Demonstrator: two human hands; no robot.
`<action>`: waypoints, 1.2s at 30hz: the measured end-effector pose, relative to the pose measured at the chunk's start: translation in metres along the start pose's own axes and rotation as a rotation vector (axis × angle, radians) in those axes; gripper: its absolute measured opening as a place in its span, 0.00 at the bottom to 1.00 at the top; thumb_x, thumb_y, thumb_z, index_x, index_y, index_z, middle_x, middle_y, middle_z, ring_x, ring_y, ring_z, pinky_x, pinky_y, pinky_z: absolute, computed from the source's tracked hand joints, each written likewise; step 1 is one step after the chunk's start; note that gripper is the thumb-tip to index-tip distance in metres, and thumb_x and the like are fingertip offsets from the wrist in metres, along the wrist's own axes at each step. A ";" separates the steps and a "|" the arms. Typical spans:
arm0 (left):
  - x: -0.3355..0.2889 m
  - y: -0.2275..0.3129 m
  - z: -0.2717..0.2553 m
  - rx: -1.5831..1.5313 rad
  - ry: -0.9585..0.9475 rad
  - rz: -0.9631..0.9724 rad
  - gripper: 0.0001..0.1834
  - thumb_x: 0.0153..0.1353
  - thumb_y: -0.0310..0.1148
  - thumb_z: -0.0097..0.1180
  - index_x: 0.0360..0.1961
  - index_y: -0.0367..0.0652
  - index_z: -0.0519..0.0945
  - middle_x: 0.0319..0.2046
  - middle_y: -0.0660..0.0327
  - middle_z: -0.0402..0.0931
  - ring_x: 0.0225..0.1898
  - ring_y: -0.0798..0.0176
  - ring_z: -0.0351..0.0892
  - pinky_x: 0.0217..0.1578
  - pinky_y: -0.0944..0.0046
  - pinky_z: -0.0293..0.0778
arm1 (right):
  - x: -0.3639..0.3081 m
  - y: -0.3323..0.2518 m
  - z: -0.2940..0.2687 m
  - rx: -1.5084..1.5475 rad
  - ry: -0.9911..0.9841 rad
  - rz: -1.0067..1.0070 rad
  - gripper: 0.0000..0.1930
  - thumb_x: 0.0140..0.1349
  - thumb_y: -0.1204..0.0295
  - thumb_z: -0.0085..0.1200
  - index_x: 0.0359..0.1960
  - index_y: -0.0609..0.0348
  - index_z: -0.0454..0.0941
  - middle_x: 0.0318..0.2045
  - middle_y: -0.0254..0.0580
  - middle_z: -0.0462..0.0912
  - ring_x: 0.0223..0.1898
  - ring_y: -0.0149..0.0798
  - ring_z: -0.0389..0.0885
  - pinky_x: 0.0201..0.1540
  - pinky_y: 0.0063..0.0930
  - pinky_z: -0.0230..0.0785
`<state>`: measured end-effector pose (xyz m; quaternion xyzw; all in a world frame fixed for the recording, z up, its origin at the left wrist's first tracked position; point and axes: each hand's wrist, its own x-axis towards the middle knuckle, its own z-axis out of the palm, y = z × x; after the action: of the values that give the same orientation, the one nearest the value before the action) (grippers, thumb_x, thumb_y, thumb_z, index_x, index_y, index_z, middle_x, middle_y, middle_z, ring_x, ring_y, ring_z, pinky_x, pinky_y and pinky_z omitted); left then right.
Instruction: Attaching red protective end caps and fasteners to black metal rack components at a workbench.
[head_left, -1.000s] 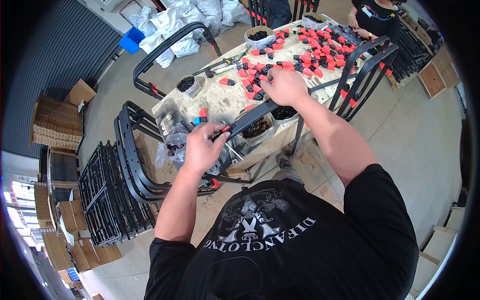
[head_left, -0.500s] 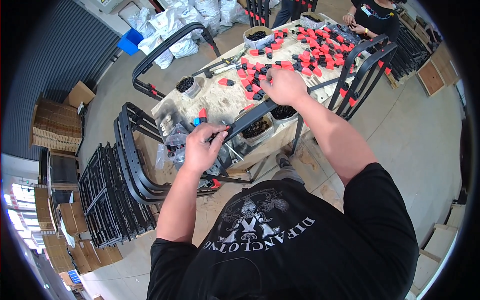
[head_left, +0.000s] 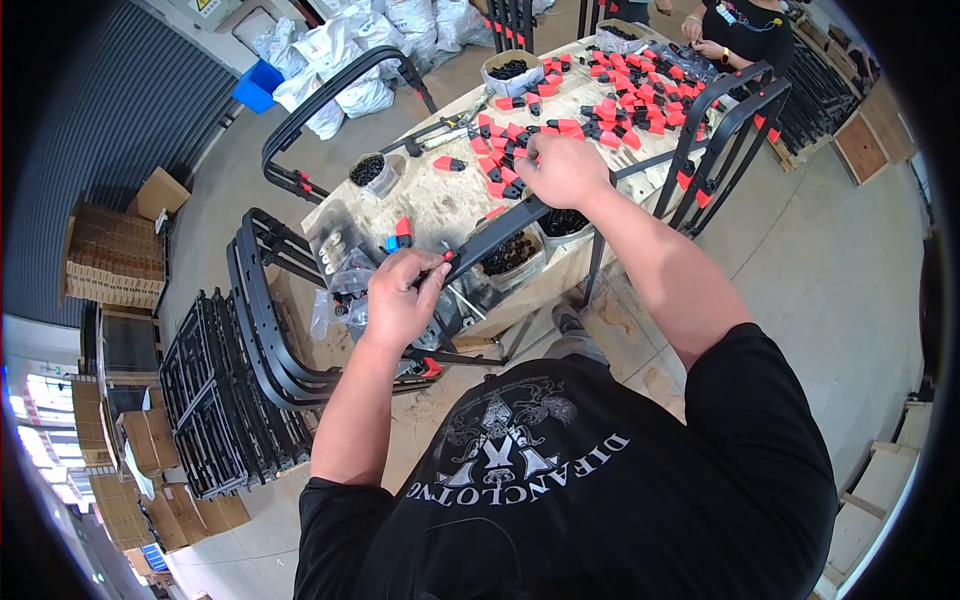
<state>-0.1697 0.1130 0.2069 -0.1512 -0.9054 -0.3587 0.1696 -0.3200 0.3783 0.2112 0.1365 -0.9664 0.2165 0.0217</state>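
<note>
A black metal bar (head_left: 490, 238) lies slantwise across the near edge of the wooden table. Its near-left end is in my left hand (head_left: 402, 292), thumb and fingers closed around it. A small red piece (head_left: 449, 256) shows at my left thumb tip. My right hand (head_left: 566, 174) is closed above the bar's farther part, beside the pile of red-and-black plastic end pieces (head_left: 497, 160). What its curled fingers hold is hidden. Beneath the bar stand a tub of small dark parts (head_left: 512, 256) and another tub of black parts (head_left: 566, 223).
Black tubular frames with red ends lean at the table's right (head_left: 735, 125) and far left (head_left: 290, 130). More frames (head_left: 235, 390) are stacked on the left floor. White sacks (head_left: 360, 95) lie behind. A co-worker's hands (head_left: 708, 45) are at the far right corner.
The bar and both my hands keep nearly the same place, while the whole view shifts slightly. More red shows at my left thumb. Another person at the far edge has shifted.
</note>
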 end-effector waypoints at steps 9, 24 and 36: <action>-0.001 0.003 -0.003 -0.022 -0.072 -0.094 0.08 0.60 0.27 0.65 0.40 0.38 0.81 0.35 0.56 0.83 0.36 0.59 0.82 0.41 0.62 0.78 | -0.001 0.002 -0.002 0.006 0.015 -0.019 0.20 0.63 0.54 0.50 0.40 0.59 0.83 0.37 0.52 0.87 0.42 0.54 0.86 0.46 0.49 0.78; 0.099 0.029 0.044 0.064 -0.710 -0.249 0.36 0.53 0.53 0.70 0.53 0.34 0.80 0.39 0.46 0.85 0.42 0.51 0.86 0.46 0.56 0.78 | 0.002 0.006 0.005 0.040 0.059 -0.028 0.20 0.62 0.53 0.52 0.37 0.59 0.83 0.34 0.52 0.87 0.39 0.54 0.86 0.44 0.50 0.78; 0.099 0.029 0.053 0.137 -0.583 -0.268 0.38 0.57 0.61 0.63 0.49 0.33 0.75 0.38 0.43 0.83 0.41 0.43 0.84 0.44 0.50 0.77 | 0.006 0.005 0.006 0.001 0.099 -0.042 0.20 0.63 0.54 0.52 0.37 0.61 0.82 0.33 0.52 0.86 0.38 0.54 0.86 0.44 0.49 0.78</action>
<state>-0.2571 0.1853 0.2290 -0.1153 -0.9497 -0.2578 -0.1355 -0.3268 0.3783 0.2044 0.1460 -0.9610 0.2230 0.0740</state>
